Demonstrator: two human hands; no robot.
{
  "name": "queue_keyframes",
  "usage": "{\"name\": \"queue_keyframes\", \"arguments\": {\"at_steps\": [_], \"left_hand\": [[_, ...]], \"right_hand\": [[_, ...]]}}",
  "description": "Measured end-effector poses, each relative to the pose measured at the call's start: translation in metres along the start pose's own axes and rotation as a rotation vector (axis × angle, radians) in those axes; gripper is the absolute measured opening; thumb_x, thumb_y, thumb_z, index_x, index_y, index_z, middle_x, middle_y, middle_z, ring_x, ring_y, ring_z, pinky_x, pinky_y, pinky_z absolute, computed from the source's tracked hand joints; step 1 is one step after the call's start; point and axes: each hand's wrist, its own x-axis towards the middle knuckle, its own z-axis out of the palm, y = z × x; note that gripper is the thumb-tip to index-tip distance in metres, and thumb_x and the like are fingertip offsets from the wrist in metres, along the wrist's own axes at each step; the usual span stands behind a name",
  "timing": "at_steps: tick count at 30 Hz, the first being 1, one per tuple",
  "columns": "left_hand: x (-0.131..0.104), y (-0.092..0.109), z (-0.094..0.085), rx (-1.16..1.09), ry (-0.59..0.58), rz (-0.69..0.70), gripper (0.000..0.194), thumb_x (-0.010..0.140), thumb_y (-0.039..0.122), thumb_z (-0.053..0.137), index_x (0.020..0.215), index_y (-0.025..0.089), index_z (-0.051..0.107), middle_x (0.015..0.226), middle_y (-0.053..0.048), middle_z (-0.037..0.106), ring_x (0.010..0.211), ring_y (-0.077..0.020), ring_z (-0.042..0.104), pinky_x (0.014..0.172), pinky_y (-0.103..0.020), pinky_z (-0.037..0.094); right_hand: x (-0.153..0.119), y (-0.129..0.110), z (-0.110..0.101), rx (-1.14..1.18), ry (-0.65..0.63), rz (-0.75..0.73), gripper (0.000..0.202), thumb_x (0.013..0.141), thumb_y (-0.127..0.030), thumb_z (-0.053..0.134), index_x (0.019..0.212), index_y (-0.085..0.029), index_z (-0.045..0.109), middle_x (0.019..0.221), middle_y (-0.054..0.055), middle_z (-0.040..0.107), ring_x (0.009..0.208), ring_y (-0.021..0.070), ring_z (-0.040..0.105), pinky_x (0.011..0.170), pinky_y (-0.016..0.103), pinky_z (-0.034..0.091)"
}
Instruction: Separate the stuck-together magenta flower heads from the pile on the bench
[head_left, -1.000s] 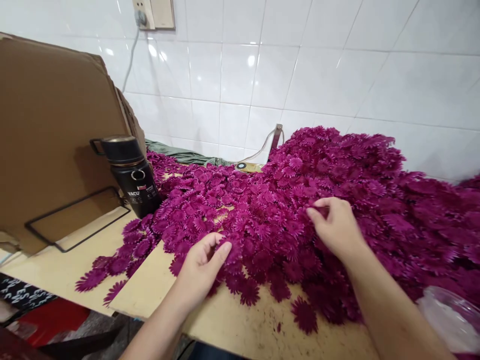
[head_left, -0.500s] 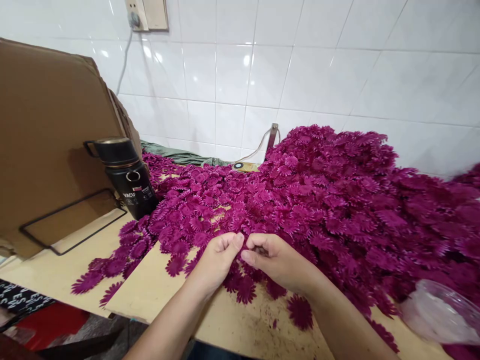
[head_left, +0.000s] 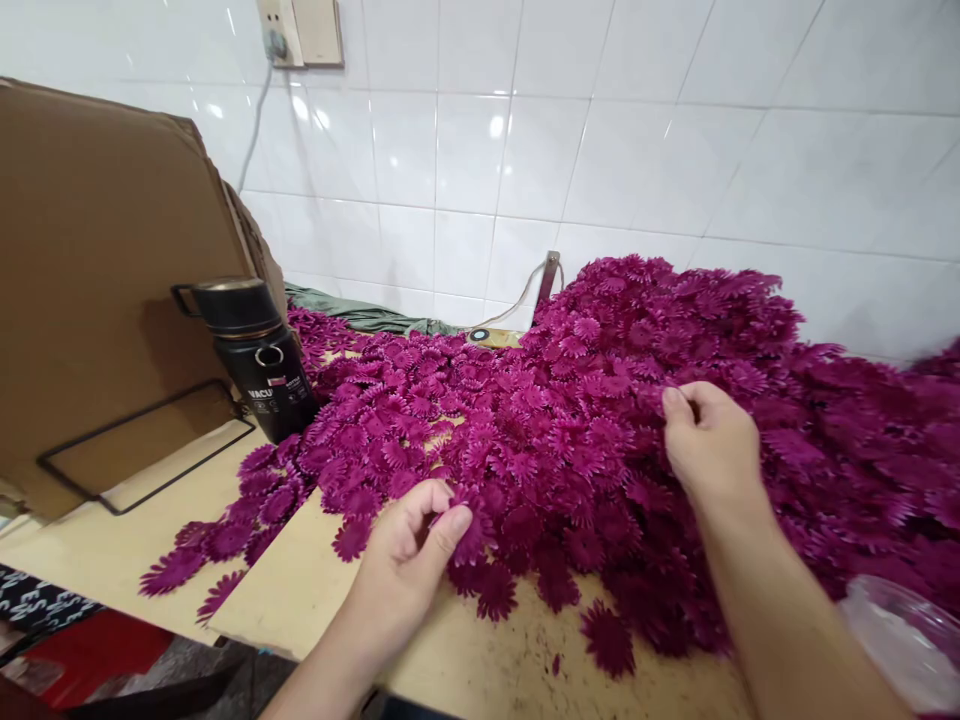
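Working through the heap [head_left: 660, 340] of purple flowers looks to be the step in hand; it spreads across the table [head_left: 300, 590], mounded highest at the far right. To the left stand the box [head_left: 112, 250] and, in front of it, the bottle [head_left: 262, 370]; the tub [head_left: 904, 645] sits at the near right. The right hand [head_left: 716, 440] is over the right side of the heap, curled, thumb and forefinger close together; whether they hold anything, I cannot tell. The left hand [head_left: 412, 540], near and left of centre, is narrow, its thumb and finger pinching a flower [head_left: 475, 537]; one layer or several, it is too blurred to say. The next move seems to call for a steady left pinch and a light right one, parting a single piece from its neighbours without dragging them. Compared with half a second ago, the hands are well apart instead of almost meeting near the centre: the right is farther off and to the right, the left slightly left. Heap, box and bottle keep their places, and the loose flower [head_left: 609, 638] at the near edge still lies there
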Motion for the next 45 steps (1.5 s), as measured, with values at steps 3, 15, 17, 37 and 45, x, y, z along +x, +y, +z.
{"name": "queue_keyframes", "arguments": {"at_steps": [3,15,17,37,45], "left_hand": [[0.002,-0.006,-0.005,-0.08,-0.069,-0.079,0.032,0.07,0.046,0.055,0.06,0.018,0.043,0.056,0.005,0.038,0.054,-0.0091,0.033,0.053,-0.021,0.031],[0.014,-0.009,0.01,-0.064,-0.086,-0.067,0.046,0.062,0.056,0.059,0.05,0.019,0.035,0.049,0.008,0.03,0.048,-0.0072,0.025,0.046,-0.02,0.023],[0.016,-0.012,0.014,-0.103,-0.097,-0.073,0.048,0.06,0.059,0.058,0.049,0.018,0.037,0.049,0.007,0.031,0.048,-0.0071,0.026,0.046,-0.02,0.023],[-0.001,-0.015,-0.014,-0.276,-0.021,-0.038,0.037,0.07,0.05,0.057,0.06,0.017,0.043,0.056,0.005,0.039,0.053,-0.0081,0.031,0.052,-0.02,0.03],[0.008,-0.006,0.004,-0.116,-0.075,-0.074,0.033,0.068,0.047,0.058,0.058,0.017,0.045,0.055,0.006,0.036,0.052,-0.0086,0.03,0.051,-0.02,0.029]], "right_hand": [[-0.001,0.008,-0.001,-0.067,-0.113,-0.138,0.02,0.065,-0.03,0.054,0.079,-0.016,0.052,0.076,0.007,0.05,0.06,0.0181,0.047,0.063,0.035,0.04],[-0.082,-0.047,0.007,0.208,-0.664,-0.313,0.017,0.078,-0.034,0.052,0.07,-0.018,0.049,0.069,0.0,0.049,0.062,0.0131,0.045,0.057,0.026,0.038],[-0.081,-0.047,0.014,0.349,-0.863,-0.252,0.019,0.08,-0.032,0.048,0.067,-0.018,0.046,0.064,-0.002,0.045,0.059,0.0114,0.042,0.055,0.024,0.035],[-0.016,0.0,0.013,0.052,-0.144,-0.268,0.015,0.075,-0.03,0.044,0.069,-0.019,0.052,0.067,0.006,0.057,0.064,0.0206,0.053,0.063,0.033,0.04],[-0.055,-0.034,0.001,0.253,-0.788,-0.272,0.024,0.08,-0.039,0.045,0.074,-0.018,0.055,0.067,0.003,0.057,0.059,0.015,0.051,0.056,0.027,0.042]]}}
